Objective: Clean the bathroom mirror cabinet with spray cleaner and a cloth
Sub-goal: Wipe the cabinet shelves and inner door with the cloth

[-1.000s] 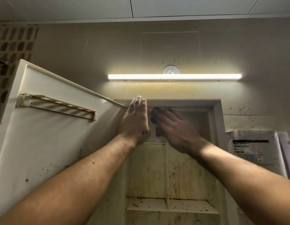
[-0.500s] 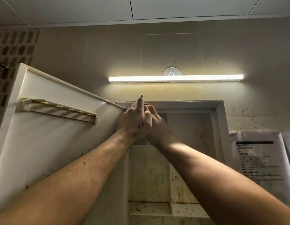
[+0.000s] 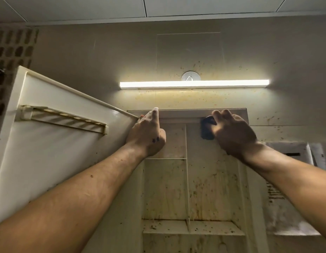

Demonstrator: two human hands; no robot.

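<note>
The cream mirror cabinet [image 3: 231, 114] hangs open on the wall, its stained inner shelves and back panel in view. Its door [image 3: 54, 148] swings out to the left, inner side facing me. My left hand [image 3: 146, 133] grips the top left corner of the cabinet where the door meets the frame, fingers curled over the edge. My right hand [image 3: 231, 132] presses a dark cloth [image 3: 206, 127] against the underside of the cabinet's top, near the right. No spray bottle is in view.
A lit strip light [image 3: 194, 84] runs on the wall just above the cabinet. A slotted rack [image 3: 63, 119] is fixed on the door's inner side. A printed paper sheet [image 3: 288, 189] hangs on the wall to the right. Brown specks cover the wall and shelves.
My right hand with the cloth has slid from beside my left hand to the right along the cabinet's top. My left hand has kept its place at the corner.
</note>
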